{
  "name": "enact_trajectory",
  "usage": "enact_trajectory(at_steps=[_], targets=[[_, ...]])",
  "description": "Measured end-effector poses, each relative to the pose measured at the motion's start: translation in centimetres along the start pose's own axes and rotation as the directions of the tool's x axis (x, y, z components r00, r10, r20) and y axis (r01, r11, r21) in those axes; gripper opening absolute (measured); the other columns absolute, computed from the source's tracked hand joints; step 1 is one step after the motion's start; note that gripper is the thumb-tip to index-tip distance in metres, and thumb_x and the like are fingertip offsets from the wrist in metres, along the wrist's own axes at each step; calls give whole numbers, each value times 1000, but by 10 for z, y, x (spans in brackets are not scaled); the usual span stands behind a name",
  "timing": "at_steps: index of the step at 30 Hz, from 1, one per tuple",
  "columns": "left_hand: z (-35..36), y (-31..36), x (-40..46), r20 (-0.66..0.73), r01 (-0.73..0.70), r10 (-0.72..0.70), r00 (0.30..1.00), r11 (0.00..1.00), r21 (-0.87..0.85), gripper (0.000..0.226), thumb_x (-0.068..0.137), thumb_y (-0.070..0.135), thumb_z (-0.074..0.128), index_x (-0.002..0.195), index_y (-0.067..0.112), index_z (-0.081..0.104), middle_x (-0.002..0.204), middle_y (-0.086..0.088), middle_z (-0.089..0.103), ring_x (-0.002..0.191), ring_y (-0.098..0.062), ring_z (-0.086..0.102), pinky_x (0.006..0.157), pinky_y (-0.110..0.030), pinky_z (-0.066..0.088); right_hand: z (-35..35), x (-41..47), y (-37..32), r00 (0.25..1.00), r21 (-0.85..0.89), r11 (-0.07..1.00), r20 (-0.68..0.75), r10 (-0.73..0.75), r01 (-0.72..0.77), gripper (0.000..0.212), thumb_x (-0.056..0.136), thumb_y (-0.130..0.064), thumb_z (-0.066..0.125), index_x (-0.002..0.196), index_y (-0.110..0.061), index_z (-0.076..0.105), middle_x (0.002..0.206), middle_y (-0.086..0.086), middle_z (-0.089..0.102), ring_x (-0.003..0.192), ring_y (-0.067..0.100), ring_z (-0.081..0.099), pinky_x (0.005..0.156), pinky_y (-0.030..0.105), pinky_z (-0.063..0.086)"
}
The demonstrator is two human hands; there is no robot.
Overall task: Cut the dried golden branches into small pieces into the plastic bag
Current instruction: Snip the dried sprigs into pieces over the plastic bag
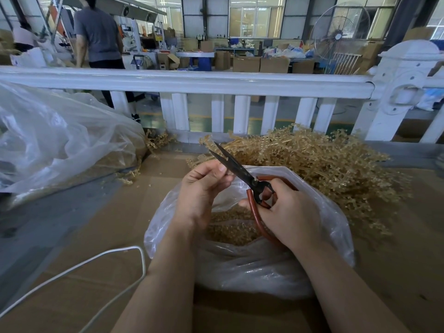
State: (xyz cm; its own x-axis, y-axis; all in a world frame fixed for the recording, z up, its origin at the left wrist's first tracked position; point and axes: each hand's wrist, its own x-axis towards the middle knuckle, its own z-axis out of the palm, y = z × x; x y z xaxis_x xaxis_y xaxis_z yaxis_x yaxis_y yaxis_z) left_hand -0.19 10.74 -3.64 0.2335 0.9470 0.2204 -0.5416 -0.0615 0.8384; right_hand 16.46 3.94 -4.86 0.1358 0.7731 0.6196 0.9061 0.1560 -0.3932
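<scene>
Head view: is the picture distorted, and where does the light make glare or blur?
Head view: the wide lens bends the white fence rail into a curve; daylight from the far windows washes them out; glare shines on the plastic bag; the hands and scissors look sharp, and the background is softer.

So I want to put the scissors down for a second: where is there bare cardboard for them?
Bare cardboard lies left of the plastic bag, between it and the large clear bag; nearer you, a white cord loops across it. Cardboard also shows at the bag's near right. Behind and right of the bag it is crowded with the pile of golden branches.
</scene>
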Motion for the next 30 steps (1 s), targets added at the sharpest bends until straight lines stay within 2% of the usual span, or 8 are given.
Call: enact_trajectory(at_steps=[4,9,13,16,22,24,26,30], targets=[[2,-3,0,9,-53,53,999,992,110,16,84,6,65,78,17,75,76,-2,71,68,-11,64,72,-23,55,-2,0,-2,999,-17,1000,-50,-9,9,62,72,-82,50,76,-22,61,63,-15,57,55,1,44,49,10,27],[3,-4,0,22,-59,57,998,988,142,14,88,2,62,83,11,71,73,-1,68,68,-11,63,74,-24,54,-2,1,-1,998,-31,1000,-57,-3,1,59,71,-82,53,69,-23,53,56,-17,46,51,2,39,47,10,22],[4,-4,-1,12,-52,51,999,991,124,5,84,6,65,88,5,67,74,-1,69,68,-11,63,73,-23,54,-1,0,0,996,-35,999,-78,-39,37,54,73,-73,65,69,-21,53,57,-16,50,51,5,41,48,19,30],[4,-5,-1,16,-50,48,999,993,109,13,78,13,67,89,5,67,75,-1,69,68,-11,63,72,-23,55,-1,0,-1,997,-36,999,-73,-37,34,55,73,-76,62,69,-22,53,58,-17,50,51,4,41,47,18,29],[1,-6,0,10,-28,27,1000,994,108,15,78,16,70,90,7,70,77,-3,68,70,-12,62,73,-24,54,1,-1,4,999,-25,999,-43,-32,31,62,74,-79,56,76,-17,62,64,-10,64,56,10,59,51,26,48],[2,-5,-1,13,3,-4,1000,995,96,13,78,15,70,88,8,73,75,-3,65,67,-11,58,70,-23,52,2,-1,4,1000,23,1000,-6,12,-11,59,74,-77,59,81,-19,66,65,-11,65,59,7,62,55,27,52],[2,-4,-1,8,55,-56,998,995,81,9,75,14,71,81,13,77,72,-2,64,61,-10,55,65,-20,50,2,-1,3,997,129,989,14,70,-71,45,75,-70,65,82,-25,66,63,-15,63,62,1,61,57,16,49],[4,-4,-3,37,158,-164,986,978,139,10,73,16,73,81,13,79,73,-2,71,63,-10,63,61,-18,52,3,2,-1,981,397,897,96,169,-193,14,85,-42,74,85,-28,71,66,-13,68,64,2,65,57,16,48]])
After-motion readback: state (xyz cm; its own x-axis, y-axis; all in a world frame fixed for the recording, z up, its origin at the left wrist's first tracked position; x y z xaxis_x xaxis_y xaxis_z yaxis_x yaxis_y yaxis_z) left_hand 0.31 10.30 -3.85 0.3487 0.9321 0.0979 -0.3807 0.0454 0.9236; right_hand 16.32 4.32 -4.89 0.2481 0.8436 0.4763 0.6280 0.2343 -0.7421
